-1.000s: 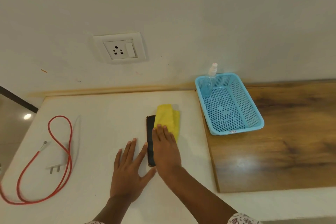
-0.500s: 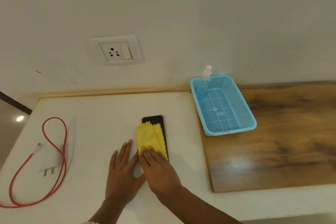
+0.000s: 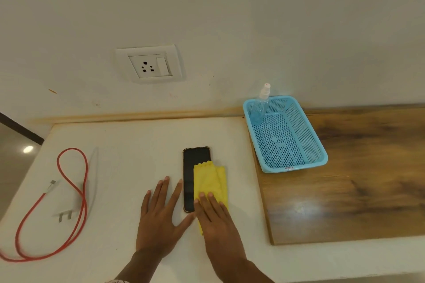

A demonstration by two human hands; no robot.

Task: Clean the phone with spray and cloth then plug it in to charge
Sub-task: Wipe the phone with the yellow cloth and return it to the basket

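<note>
White counter (image 3: 119,167) runs up to a pale wall, where we see a socket (image 3: 149,65) with its switch. On our right a wooden board (image 3: 368,179) carries a blue basket (image 3: 295,166), and a spray bottle (image 3: 263,99) stands in the basket's far left corner. Far to our left lie a looped red cable (image 3: 73,174) and its white charger plug (image 3: 69,210), well apart from the phone (image 3: 190,167) and our hands.

We have the phone flat on the counter, dark screen up, its long axis pointing away from us toward the wall. A folded yellow cloth (image 3: 211,181) covers its near right part and hangs over its right edge.

Our left hand (image 3: 158,220) lies flat just left of the phone, fingers straight and spread, thumb reaching to the phone's near end. Our right hand (image 3: 217,223) presses flat on the cloth, fingers straight and together.
</note>
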